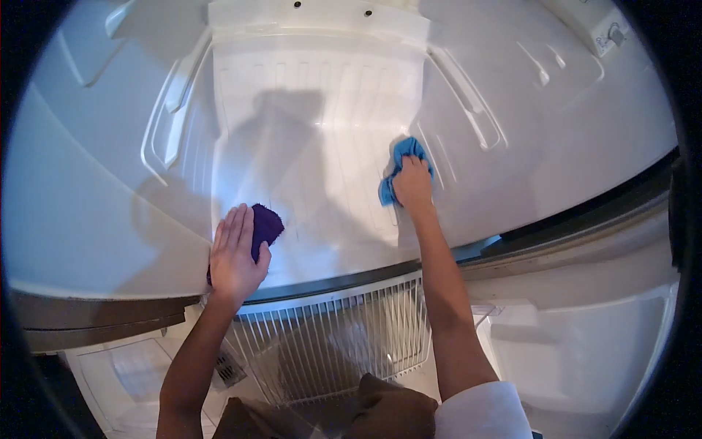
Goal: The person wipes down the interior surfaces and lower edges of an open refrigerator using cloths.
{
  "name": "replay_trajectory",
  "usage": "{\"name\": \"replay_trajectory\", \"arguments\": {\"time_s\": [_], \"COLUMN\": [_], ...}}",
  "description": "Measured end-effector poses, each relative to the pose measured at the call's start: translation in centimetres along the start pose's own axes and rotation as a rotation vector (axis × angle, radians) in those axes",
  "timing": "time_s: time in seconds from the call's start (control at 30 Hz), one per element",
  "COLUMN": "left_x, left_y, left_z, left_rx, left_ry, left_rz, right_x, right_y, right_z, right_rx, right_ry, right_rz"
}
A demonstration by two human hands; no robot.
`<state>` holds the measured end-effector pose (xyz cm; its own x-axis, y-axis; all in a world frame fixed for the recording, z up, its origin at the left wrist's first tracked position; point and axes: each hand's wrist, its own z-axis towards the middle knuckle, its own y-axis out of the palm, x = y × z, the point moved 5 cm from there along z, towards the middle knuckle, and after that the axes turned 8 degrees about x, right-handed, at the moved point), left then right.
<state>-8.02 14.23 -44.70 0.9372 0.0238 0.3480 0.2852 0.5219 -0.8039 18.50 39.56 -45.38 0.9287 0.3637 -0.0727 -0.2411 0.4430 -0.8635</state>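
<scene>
My left hand (238, 256) presses a purple cloth (266, 225) against the white floor of a fridge compartment, near its front left edge. Its fingers are stretched out together, with the cloth between them and the thumb. A small dark bit of cloth also shows by the wrist. Farther in, my right hand (414, 183) has its fingers bent round a crumpled blue cloth (409, 148). That cloth touches the lower right side of the ribbed white fridge liner (351, 95). The palms and the undersides of both cloths are hidden.
Moulded shelf rails stand out on the left wall (175, 117) and right wall (468, 102). A control dial (616, 35) is at the upper right. Below the front edge, a white wire rack (333, 301) sits near my body. An open door liner (578, 358) lies at right.
</scene>
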Motion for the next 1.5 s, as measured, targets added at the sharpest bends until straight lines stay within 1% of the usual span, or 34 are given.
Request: {"name": "replay_trajectory", "arguments": {"time_s": [0.07, 0.1, 0.17, 0.2, 0.27, 0.33, 0.4, 0.43, 0.5, 0.53, 0.6, 0.67, 0.7, 0.77, 0.8, 0.83, 0.87, 0.9, 0.93, 0.97, 1.0, 1.03, 1.07, 1.13, 1.17, 1.2, 1.27, 1.3, 1.37, 1.4, 1.43, 1.47, 1.5], "left_x": [-0.1, -0.1, -0.1, -0.1, 0.0, 0.0, 0.0, -0.3, -1.0, -1.0, -0.9, -0.6, -0.5, -0.4, -0.3, -0.2, -0.2, -0.1, -0.1, -0.3, -0.6, -0.6, -0.6, -1.5, -1.4, -1.2, -0.9, -0.6, 1.3, 1.7, 2.6, 3.4, 3.7], "left_y": [0.2, 0.2, 0.1, 0.2, 0.0, -0.4, -0.5, -0.4, 0.0, 0.3, 0.3, 0.2, 0.2, 0.1, 0.2, 0.5, 0.9, 1.2, 1.6, 1.8, 1.9, 1.6, 1.5, 1.4, 1.4, 1.3, 1.9, 2.1, 2.3, 2.2, 2.7, 3.2, 3.3], "left_z": [-0.2, -0.2, -0.4, -0.4, -0.6, -0.9, -0.7, -0.7, -1.1, -1.2, -1.1, -1.1, -0.9, -0.9, -0.9, -0.6, -0.4, -0.2, 0.0, 0.4, 0.8, 1.0, 1.3, 1.6, 1.6, 1.5, 1.6, 1.8, 2.1, 2.3, 2.3, 2.2, 2.2], "left_rx": [0.012, 0.028, 0.032, 0.025, 0.055, 0.077, 0.047, 0.053, 0.121, 0.114, 0.159, 0.142, 0.134, 0.143, 0.14, 0.128, 0.149, 0.17, 0.164, 0.195, 0.218, 0.29, 0.289, 0.351, 0.399, 0.416, 0.464, 0.466, 0.462, 0.458, 0.314, 0.172, 0.138], "left_ry": [0.01, 0.02, 0.021, 0.018, 0.058, 0.08, 0.071, 0.073, 0.011, 0.007, 0.009, 0.001, -0.01, -0.009, -0.014, -0.01, -0.028, -0.043, -0.036, -0.092, -0.147, -0.155, -0.147, -0.312, -0.327, -0.325, -0.29, -0.289, -0.113, -0.105, 0.015, 0.132, 0.173], "left_rz": [-0.005, 0.015, 0.031, 0.026, 0.041, 0.052, 0.066, 0.064, -0.012, -0.011, 0.018, 0.032, 0.041, 0.052, 0.063, 0.062, 0.082, 0.102, 0.102, 0.022, -0.063, -0.114, -0.12, -0.314, -0.331, -0.348, -0.334, -0.338, -0.201, -0.2, -0.106, -0.012, -0.049], "right_x": [-0.2, -0.6, -1.0, -1.3, -2.0, -3.5, -5.7, -6.3, -7.6, -6.5, -3.5, -1.7, -1.1, -4.4, -6.5, -9.1, -11.5, -15.0, -17.4, -18.5, -18.7, -18.1, -16.9, -11.6, -8.4, -5.7, -1.1, -0.7, -0.8, -2.4, -4.7, -7.6, -9.6], "right_y": [-1.8, -2.6, -4.0, -4.5, -5.9, -7.9, -9.9, -12.8, -15.9, -15.8, -15.0, -12.7, -9.4, -7.1, -6.6, -6.2, -7.1, -8.0, -9.1, -10.7, -9.7, -10.5, -11.7, -12.1, -11.6, -13.1, -12.1, -11.0, -9.4, -8.8, -8.3, -9.7, -7.0], "right_z": [-2.7, -4.0, -7.1, -8.5, -10.6, -12.6, -14.4, -13.6, -14.2, -13.7, -11.0, -8.3, -8.8, -11.4, -12.5, -14.1, -14.5, -16.4, -17.6, -17.5, -17.6, -16.9, -16.3, -14.9, -14.1, -12.7, -12.3, -12.9, -15.4, -16.7, -18.2, -19.3, -21.5], "right_rx": [-0.061, -0.061, -0.011, -0.02, -0.022, -0.037, -0.314, -0.309, -0.849, -0.857, -0.562, -0.147, -0.169, 0.007, 0.058, 0.07, -0.201, -0.058, 0.027, -0.088, -0.393, -0.571, -0.749, -0.586, -0.477, -0.222, 0.047, 0.05, -0.045, -0.043, -0.057, -0.079, 0.032], "right_ry": [0.079, 0.082, 0.126, 0.127, 0.102, 0.086, 0.035, 0.036, 0.119, 0.12, 0.216, 0.239, 0.217, 0.074, 0.016, -0.142, -0.003, -0.266, -0.368, -0.372, -0.247, -0.103, 0.05, 0.281, 0.398, 0.411, 0.207, 0.206, 0.298, 0.245, 0.073, -0.017, -0.194], "right_rz": [-0.124, -0.129, -0.28, -0.284, -0.449, -0.451, -0.336, -0.338, 0.258, 0.259, 0.229, 0.057, -0.045, -0.239, -0.169, -0.084, 0.391, 0.316, 0.513, 0.739, 1.094, 1.214, 1.328, 1.147, 1.107, 0.954, 0.219, 0.215, -0.129, -0.04, 0.123, 0.345, 0.389]}}
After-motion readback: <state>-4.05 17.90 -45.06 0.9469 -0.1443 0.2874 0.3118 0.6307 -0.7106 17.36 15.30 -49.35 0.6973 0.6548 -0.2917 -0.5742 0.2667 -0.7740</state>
